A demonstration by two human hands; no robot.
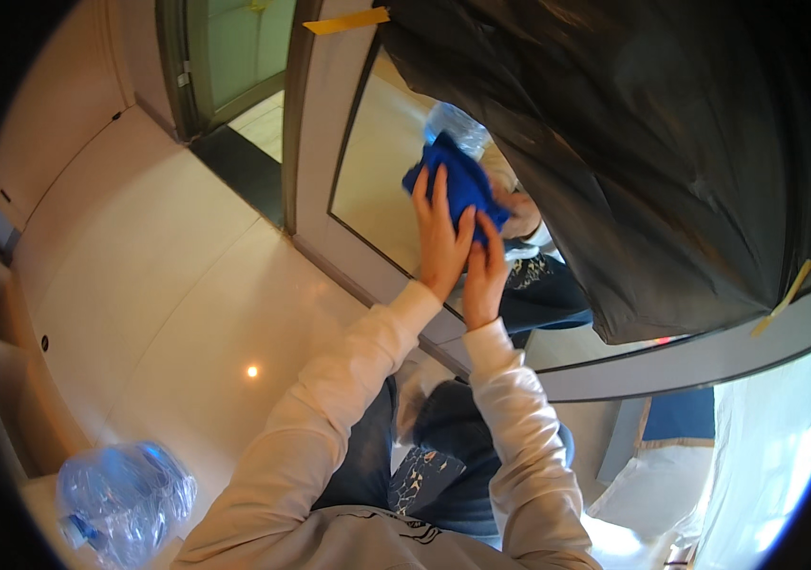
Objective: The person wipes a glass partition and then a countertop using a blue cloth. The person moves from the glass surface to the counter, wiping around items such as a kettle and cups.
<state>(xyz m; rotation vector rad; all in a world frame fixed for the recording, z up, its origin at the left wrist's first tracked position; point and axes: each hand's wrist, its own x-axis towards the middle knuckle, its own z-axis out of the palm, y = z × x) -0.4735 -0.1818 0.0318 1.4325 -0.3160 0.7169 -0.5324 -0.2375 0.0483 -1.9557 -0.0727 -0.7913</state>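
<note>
A folded blue cloth [464, 187] lies against the mirror [384, 157] in front of me. My left hand [441, 239] presses on it from the lower left, fingers spread over its surface. Beside it, my right hand [486, 274] touches the cloth's lower edge with its fingertips. Part of the cloth's far side shows only as a reflection, along with my hand and dark trousers. Black plastic sheeting [612, 157] hangs over the right part of the mirror, fixed to the frame by yellow tape [347, 21] at the top and more tape [781, 298] at the lower right.
A large clear plastic water bottle [126, 495] stands on the pale tiled floor [184, 306] at the lower left. A doorway with a dark threshold [245, 171] opens beyond the mirror frame [337, 92]. Shelves [13, 385] line the left edge; a sheer curtain [761, 442] hangs at the lower right.
</note>
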